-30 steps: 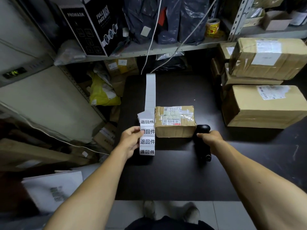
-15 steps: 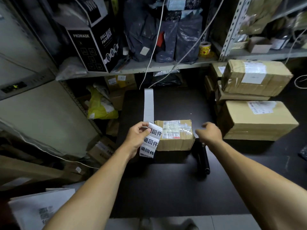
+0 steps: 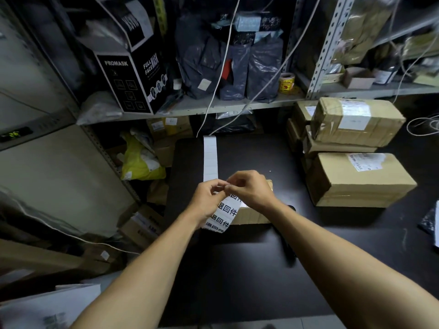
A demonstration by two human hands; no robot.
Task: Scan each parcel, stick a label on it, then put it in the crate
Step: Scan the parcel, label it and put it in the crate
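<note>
A small brown cardboard parcel (image 3: 251,216) sits on the black table (image 3: 237,269), mostly hidden behind my hands. A long white label strip (image 3: 210,157) printed with black characters runs from the table's back edge toward me. My left hand (image 3: 206,200) pinches the strip's printed end, lifted above the parcel. My right hand (image 3: 249,188) meets it from the right, fingertips pinching a label at the strip's top. The black handheld scanner (image 3: 291,254) lies on the table, largely covered by my right forearm.
Larger brown parcels (image 3: 356,179) are stacked at the table's right. A metal shelf (image 3: 213,106) behind holds a black mask box, grey poly bags and a yellow tape roll. Boxes and a yellow bag (image 3: 140,162) crowd the floor on the left. White cables hang down.
My right hand let go of the scanner, left it on the table and came over the parcel to the label strip. My left hand raised the strip's printed end.
</note>
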